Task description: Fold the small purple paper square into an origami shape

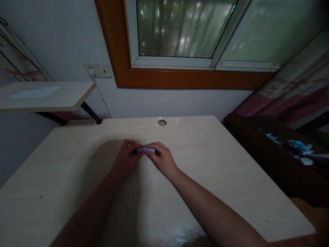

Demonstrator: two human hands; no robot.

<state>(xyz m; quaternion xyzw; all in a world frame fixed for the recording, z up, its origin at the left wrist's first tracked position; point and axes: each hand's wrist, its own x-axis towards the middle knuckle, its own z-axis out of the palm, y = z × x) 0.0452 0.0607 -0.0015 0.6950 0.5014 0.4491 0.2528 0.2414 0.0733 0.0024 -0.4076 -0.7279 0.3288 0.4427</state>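
Nearest to you, your two forearms run up from the bottom edge and draw together over the middle of the tabletop [77, 178], a pale wood-grain surface. Your left hand [125, 156] and your right hand [161, 159] meet there, knuckles up, resting low on the wood. Between them is a small pale folded piece [146, 150], lilac-white and flat. It looks like paper, though the dim light keeps you from being sure. The fingers of both hands are curled in and closed on it, the left on its left end and the right on its right end, so only a short strip of it shows between them. It sits at the centre of the tabletop, well back from the near edge.

Beyond your hands, near the far edge, is a round cable hole [162, 122]. To the left, a smaller raised shelf [69, 96] on dark legs carries a white sheet [34, 92]. To the right, just beside the tabletop, is a dark wooden piece of furniture [269, 151] with some blue and white things [298, 147] lying on it, too blurred to name.

On the wall behind, a wall socket [98, 70] has a thin cable [102, 99] hanging from it down behind the tabletop. Above is a window [180, 31] in a brown wooden frame [180, 80].
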